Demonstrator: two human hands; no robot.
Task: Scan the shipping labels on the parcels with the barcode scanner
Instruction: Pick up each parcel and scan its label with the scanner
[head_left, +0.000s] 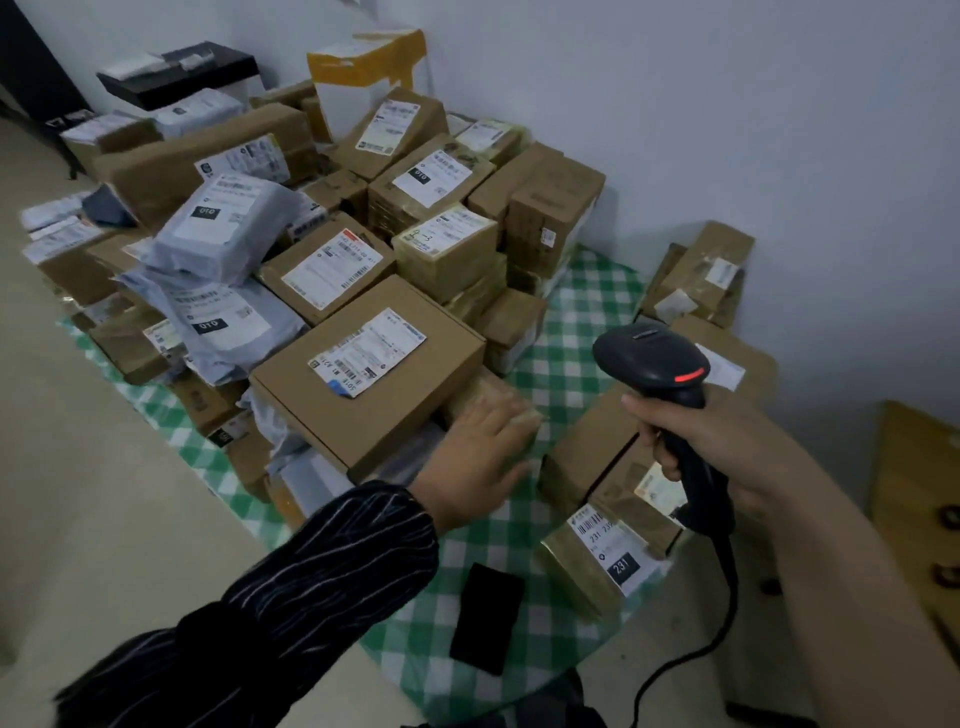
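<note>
Right of frame, the right hand (727, 441) grips the barcode scanner (655, 364) (red light on). At centre, the left hand (478, 449), fingers flat, rests on a taped parcel (485, 391), seemingly readying it.

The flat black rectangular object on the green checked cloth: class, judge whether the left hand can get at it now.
Probably yes. The flat black rectangular object lies uncovered on the green checked cloth; the left hand, resting open on a taped brown parcel beyond it, holds nothing.

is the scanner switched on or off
On, it seems: a red light glows on the head of the barcode scanner, which the right hand grips by its handle.
</note>
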